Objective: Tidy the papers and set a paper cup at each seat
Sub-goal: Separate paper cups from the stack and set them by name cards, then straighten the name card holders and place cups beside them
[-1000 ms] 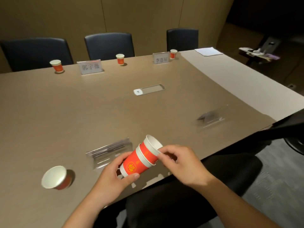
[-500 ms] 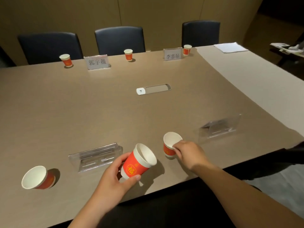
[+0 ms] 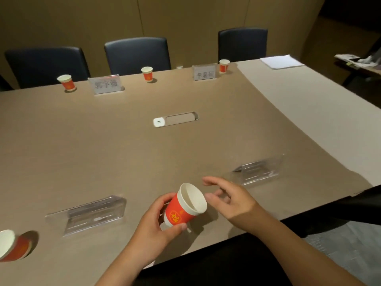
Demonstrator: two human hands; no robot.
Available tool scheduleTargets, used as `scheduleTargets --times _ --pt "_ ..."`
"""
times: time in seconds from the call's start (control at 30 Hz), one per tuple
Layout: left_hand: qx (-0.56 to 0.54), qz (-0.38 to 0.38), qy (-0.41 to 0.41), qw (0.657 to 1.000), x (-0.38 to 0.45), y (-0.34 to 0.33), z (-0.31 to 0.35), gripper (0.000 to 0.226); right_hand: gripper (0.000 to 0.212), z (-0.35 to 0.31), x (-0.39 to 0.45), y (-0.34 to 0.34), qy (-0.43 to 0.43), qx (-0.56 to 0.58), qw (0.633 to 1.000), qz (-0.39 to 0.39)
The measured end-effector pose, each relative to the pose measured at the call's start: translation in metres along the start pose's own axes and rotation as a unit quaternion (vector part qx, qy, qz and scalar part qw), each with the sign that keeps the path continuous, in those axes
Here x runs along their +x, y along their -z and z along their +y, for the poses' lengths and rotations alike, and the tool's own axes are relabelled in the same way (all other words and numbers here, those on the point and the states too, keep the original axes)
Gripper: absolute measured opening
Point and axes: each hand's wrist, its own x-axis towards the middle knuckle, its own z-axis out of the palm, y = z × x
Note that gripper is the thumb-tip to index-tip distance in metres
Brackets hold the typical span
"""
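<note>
- Half a second ago my right hand [image 3: 231, 200] was at a cup it had set on the table; now it has come back beside the stack, and that cup is hidden, so I cannot tell where it stands.
- My left hand [image 3: 156, 221] grips the red paper cup stack [image 3: 183, 205] over the near edge of the table [image 3: 123, 153], fingers behind it and thumb wrapped across the front near its base. The stack is tilted, mouth up and toward my right; how many cups are nested in it I cannot tell.
- My right hand holds nothing: its fingers are loosely spread and a little bent, the thumb tip just beside the stack's rim. Whether it touches the rim I cannot tell.
- Another red cup [image 3: 11, 245] stands on the table at the far left, cut off by the frame edge.
- Three more cups stand along the far side before the dark chairs: left [image 3: 66, 82], middle [image 3: 147, 74] and right [image 3: 224, 66].
- Two name cards face me over there, one [image 3: 106, 84] between the left and middle cups, the other [image 3: 204, 72] just beside the right cup.
- Two clear acrylic card holders sit on my side, one [image 3: 90, 213] left of my hands and one [image 3: 258, 170] right of them.
- A white sheaf of papers [image 3: 281, 61] lies at the table's far right corner.
</note>
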Motion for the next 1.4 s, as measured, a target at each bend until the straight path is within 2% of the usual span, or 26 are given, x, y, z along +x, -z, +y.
scheduleTargets --times 0.07,0.13,0.2,0.3,0.4,0.53,0.73,0.9,1.03,1.1,1.17,1.27,1.4 --pt "-0.001 -0.01 -0.013 1.0 0.012 -0.037 0.014 0.067 0.065 -0.003 -0.019 0.027 -0.004 0.025 0.999 -0.048" --pt "0.0 -0.02 -0.031 0.999 0.019 -0.076 0.029 0.065 0.081 0.005 -0.035 0.05 0.015 -0.046 0.997 -0.063" --pt "-0.002 -0.03 -0.048 0.998 0.024 -0.125 0.046 0.065 0.081 0.02 -0.051 0.082 0.039 -0.103 0.993 -0.04" --pt "0.017 -0.045 -0.06 0.997 0.029 -0.187 0.066 0.071 0.074 0.045 -0.071 0.137 0.036 -0.128 0.991 -0.009" --pt "0.056 -0.026 -0.063 0.996 0.041 -0.243 0.081 0.078 0.075 0.085 -0.087 0.203 0.022 -0.175 0.984 0.009" --pt "0.101 -0.014 -0.034 0.994 0.054 -0.285 0.089 0.061 0.081 0.13 -0.094 0.27 -0.022 -0.255 0.966 0.024" --pt "0.179 -0.012 -0.027 0.983 0.091 -0.308 0.093 0.04 0.072 0.194 -0.053 0.323 -0.087 -0.315 0.945 0.01" --pt "0.227 -0.01 -0.029 0.973 0.137 -0.306 0.091 0.031 0.071 0.23 0.01 0.332 -0.108 -0.363 0.925 -0.017" --pt "0.275 -0.005 -0.038 0.961 0.179 -0.298 0.093 0.028 0.069 0.246 0.055 0.331 -0.115 -0.359 0.926 0.013" --pt "0.305 -0.01 -0.063 0.95 0.199 -0.296 0.098 0.026 0.07 0.258 0.071 0.327 -0.125 -0.355 0.926 -0.007" --pt "0.338 -0.011 -0.088 0.937 0.219 -0.296 0.102 0.028 0.07 0.273 0.084 0.325 -0.131 -0.374 0.917 -0.054" --pt "0.392 -0.02 -0.096 0.915 0.243 -0.301 0.103 0.034 0.069 0.287 0.09 0.331 -0.15 -0.369 0.914 -0.078" --pt "0.432 -0.027 -0.055 0.9 0.265 -0.313 0.105 0.05 0.093 0.291 0.091 0.343 -0.116 -0.408 0.898 -0.115"
